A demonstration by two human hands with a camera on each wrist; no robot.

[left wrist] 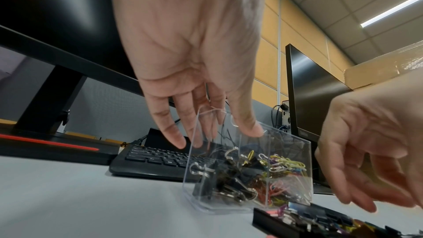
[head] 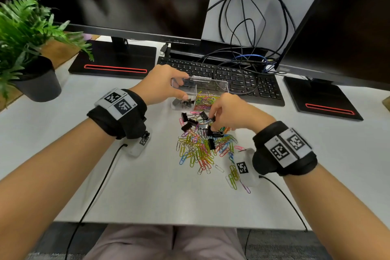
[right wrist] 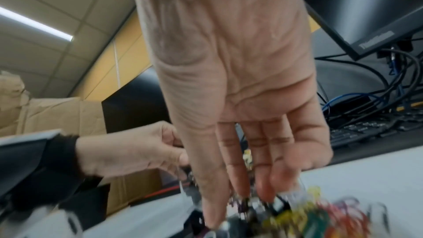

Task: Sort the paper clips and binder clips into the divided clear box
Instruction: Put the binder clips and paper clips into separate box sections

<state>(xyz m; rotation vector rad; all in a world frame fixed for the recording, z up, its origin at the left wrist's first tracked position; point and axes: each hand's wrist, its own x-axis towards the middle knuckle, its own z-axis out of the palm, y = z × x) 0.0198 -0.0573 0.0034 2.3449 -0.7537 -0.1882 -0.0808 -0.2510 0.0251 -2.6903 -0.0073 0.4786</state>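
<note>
The divided clear box [head: 219, 86] stands in front of the keyboard. Its left compartment holds black binder clips [left wrist: 219, 184] and its right one holds coloured paper clips [left wrist: 283, 166]. My left hand [head: 185, 87] grips the box's left end, with the thumb [left wrist: 249, 128] on the near wall and the fingers [left wrist: 174, 133] behind the far wall. Just in front of the box lies a mixed pile of paper clips [head: 200, 150] and binder clips [head: 188, 122]. My right hand [head: 212, 120] reaches down into the top of the pile, thumb and fingers curled round a black binder clip [head: 211, 120]. The right wrist view is blurred.
A black keyboard [head: 221, 74] with tangled cables [head: 249, 27] lies right behind the box. Two monitor bases [head: 114, 59] [head: 320, 97] flank it. A potted plant [head: 31, 53] stands at the far left. Bare grey desk [head: 147, 186] stretches toward the front edge.
</note>
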